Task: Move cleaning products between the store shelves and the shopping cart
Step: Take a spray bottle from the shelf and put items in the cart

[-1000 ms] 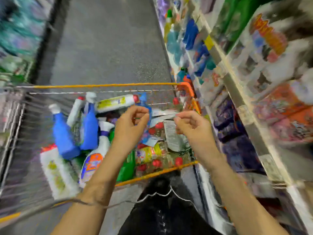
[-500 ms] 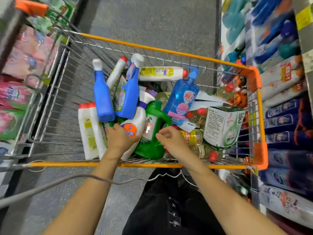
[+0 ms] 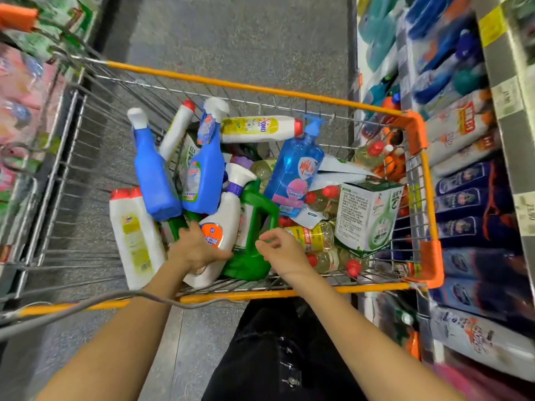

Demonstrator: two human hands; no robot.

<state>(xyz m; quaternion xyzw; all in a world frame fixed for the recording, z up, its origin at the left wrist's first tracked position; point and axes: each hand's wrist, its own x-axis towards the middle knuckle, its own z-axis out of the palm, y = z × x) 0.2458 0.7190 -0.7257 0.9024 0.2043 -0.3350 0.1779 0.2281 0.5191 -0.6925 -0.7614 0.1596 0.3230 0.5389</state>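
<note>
Leftward, I see the shopping cart (image 3: 231, 83), its wire basket loaded with cleaning products, among them two blue bottles (image 3: 156, 180) far left. My view shows the left forearm extended over the near rim. The left hand (image 3: 197, 250) lies palm-down on the white spray bottle (image 3: 228, 209), thumb and fingers wrapped round its lower body, grasping it. The green jug (image 3: 252, 264) lies just right, touching it. The right hand (image 3: 279, 250) hovers beside the jug's handle, fingers loosely curled, holding nothing. Farther right are a blue pump bottle (image 3: 295, 175) and a white-and-green box (image 3: 367, 215). Store shelves (image 3: 463, 125) flank the cart.
</note>
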